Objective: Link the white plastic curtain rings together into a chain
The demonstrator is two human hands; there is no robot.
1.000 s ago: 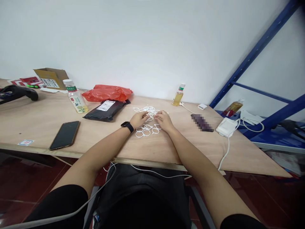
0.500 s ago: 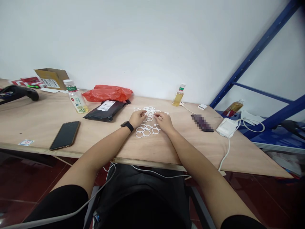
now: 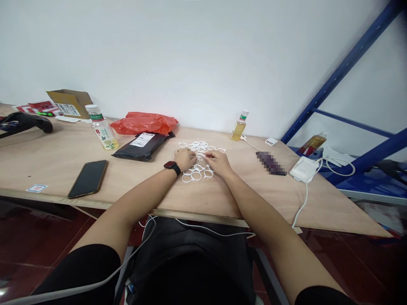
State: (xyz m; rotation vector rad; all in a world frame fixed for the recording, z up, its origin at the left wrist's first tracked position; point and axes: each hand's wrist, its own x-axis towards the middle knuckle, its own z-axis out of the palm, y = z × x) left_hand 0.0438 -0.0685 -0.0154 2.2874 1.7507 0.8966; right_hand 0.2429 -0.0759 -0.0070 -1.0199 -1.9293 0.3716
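Observation:
Many white plastic curtain rings (image 3: 196, 176), each with a small eyelet, lie on the wooden table in front of me. The larger heap (image 3: 201, 145) is just beyond my fingers, and a smaller group lies nearer to me. My left hand (image 3: 185, 159), with a black watch on its wrist, is closed in a pinch at the left side of one white curtain ring (image 3: 200, 156). From the right, my right hand (image 3: 218, 161) pinches the same ring between thumb and fingertips. The fingers partly cover it, so its exact grip points are hard to see.
Left on the table (image 3: 203, 203) are a phone (image 3: 88, 178), a bottle (image 3: 102, 130), a black parcel (image 3: 140, 147), a red plastic bag (image 3: 144, 123) and a carton (image 3: 71, 103). Rightward stand another bottle (image 3: 239, 127), a white charger (image 3: 302, 169) with cable, and a blue metal frame (image 3: 346, 63).
My left hand has turned and come slightly toward me, its fingertips now lower and closer to those of my right hand. The right hand has barely moved.

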